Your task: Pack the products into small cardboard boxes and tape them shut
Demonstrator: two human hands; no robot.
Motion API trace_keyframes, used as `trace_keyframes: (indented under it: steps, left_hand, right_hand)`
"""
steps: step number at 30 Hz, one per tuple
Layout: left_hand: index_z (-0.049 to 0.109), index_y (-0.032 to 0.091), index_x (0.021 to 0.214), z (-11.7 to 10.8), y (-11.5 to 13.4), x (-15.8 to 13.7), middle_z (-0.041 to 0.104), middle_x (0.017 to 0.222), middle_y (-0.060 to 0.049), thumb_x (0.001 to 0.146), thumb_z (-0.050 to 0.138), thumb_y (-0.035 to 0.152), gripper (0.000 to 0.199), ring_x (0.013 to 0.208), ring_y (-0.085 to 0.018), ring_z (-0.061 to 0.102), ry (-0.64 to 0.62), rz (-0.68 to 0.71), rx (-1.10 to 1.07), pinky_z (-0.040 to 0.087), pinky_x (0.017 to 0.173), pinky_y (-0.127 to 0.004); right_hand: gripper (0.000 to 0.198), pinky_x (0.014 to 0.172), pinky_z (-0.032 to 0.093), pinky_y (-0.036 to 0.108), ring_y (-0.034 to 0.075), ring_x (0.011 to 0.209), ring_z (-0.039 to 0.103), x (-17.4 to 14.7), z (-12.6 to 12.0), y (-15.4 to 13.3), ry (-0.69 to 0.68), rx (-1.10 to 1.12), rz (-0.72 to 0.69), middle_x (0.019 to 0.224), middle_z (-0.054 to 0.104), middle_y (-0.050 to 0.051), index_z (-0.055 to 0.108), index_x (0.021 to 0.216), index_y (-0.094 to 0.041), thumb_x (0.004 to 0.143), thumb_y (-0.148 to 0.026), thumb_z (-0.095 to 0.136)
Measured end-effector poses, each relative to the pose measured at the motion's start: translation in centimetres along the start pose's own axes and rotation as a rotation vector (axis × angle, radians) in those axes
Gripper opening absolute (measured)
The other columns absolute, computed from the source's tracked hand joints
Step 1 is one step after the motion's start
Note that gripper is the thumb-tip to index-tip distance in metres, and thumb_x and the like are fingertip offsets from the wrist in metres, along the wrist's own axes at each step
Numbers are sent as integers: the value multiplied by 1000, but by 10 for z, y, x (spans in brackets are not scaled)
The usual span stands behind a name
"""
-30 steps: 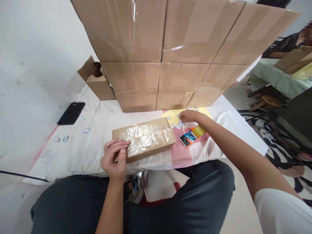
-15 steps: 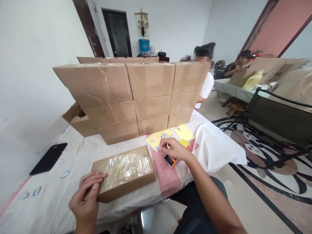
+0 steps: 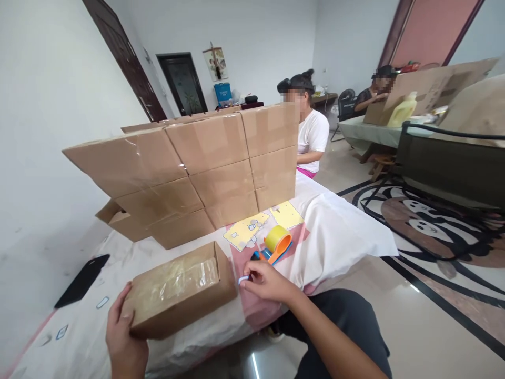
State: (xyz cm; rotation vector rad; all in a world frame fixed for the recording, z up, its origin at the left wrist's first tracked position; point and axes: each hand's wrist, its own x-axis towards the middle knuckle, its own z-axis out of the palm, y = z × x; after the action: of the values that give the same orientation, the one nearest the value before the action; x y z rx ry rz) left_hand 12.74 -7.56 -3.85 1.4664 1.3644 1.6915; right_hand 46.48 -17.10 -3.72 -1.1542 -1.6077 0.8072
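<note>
A small cardboard box with clear tape across its top lies in front of me. My left hand grips its left end, with the thumb near the top edge and the fingers along the side. Off the box's right end, my right hand is closed in a pinch. A small white and blue shape shows at its fingertips; whether it is held or printed on the cloth, I cannot make out. Just beyond that hand, an orange and blue tape dispenser with a roll of yellowish tape rests on the table.
Stacked taped cartons form a wall across the table's far side. A black flat object lies at the left on the white tablecloth. A person in a white shirt sits behind; a dark folding chair stands right.
My right hand has moved down and left, from over the tape dispenser towards the box. My left hand has shifted from the box's top to its left end. The view has turned right.
</note>
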Motion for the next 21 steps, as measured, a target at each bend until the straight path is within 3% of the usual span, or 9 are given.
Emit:
trace_keyframes:
  steps: [3,7,9,12,15,21]
  left_hand:
    - [66,31,123,0,6,-1,64,138,1,75,63,43,50,130,-34,58,6,-307,-131,51,110,-51]
    - [74,47,110,2,18,-5,69,131,16,71,59,44,42,144,-36,46,-109,-339,-223,34,125,-55]
    - [75,51,107,4,19,-8,72,124,17,72,56,48,40,143,-36,47,-163,-350,-228,33,125,-56]
    - [75,45,112,4,15,-9,74,122,10,73,54,52,44,130,-37,59,-166,-332,-186,47,112,-59]
    - [71,31,122,2,7,-7,74,123,0,73,53,55,57,114,-33,67,-155,-241,-161,57,95,-51]
    - [58,16,130,-1,-8,-2,71,119,-9,79,45,63,71,100,-24,66,-223,-91,-121,56,85,-36]
  right_hand:
    - [20,67,37,25,13,72,53,-6,-5,-11,-34,-154,-83,77,58,-3,56,83,-21,89,-37,66]
    - [20,68,38,24,13,72,54,-12,-8,-18,-99,-278,-212,77,58,-3,54,82,-21,91,-35,65]
    - [20,69,39,24,13,73,55,-13,-8,-17,-120,-274,-257,78,60,-2,55,81,-20,91,-33,67]
    - [21,72,42,25,14,75,58,-14,-10,-15,-146,-259,-308,80,63,0,56,80,-20,90,-33,68]
    - [19,76,44,28,16,79,60,-15,-12,-14,-171,-229,-330,83,66,2,58,82,-20,92,-34,65]
    - [18,70,40,27,16,75,57,-20,-4,-15,-238,-241,-361,81,63,2,59,84,-20,97,-32,61]
